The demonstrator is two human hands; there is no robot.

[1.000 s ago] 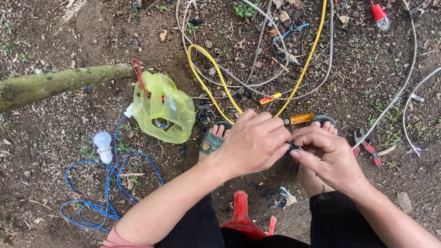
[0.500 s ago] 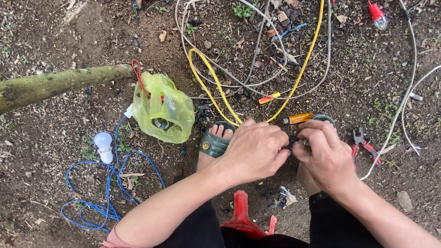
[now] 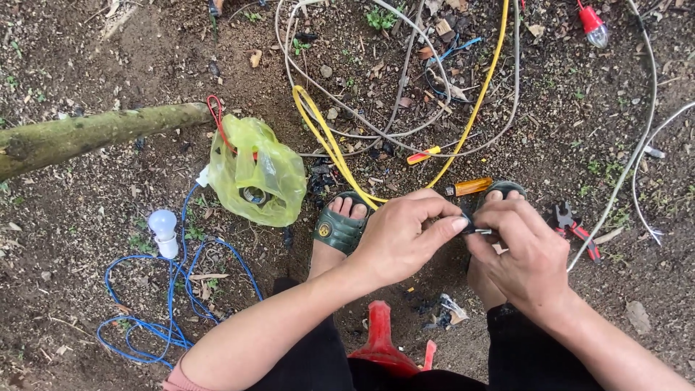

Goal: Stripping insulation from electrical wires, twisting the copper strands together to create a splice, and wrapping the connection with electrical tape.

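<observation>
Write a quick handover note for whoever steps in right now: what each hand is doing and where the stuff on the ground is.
Left hand: thumb and forefinger pinch a small dark part.
Right hand: fingertips pinch the same part from the other side, where a short metal tip sticks out.
Yellow cable runs over the soil toward the hands; whether it joins the part cannot be seen.
Orange-handled tool lies just above the hands, red-handled pliers to the right.
Yellow-green bag, white bulb and blue wire lie left.
Done or left: cannot tell.
</observation>
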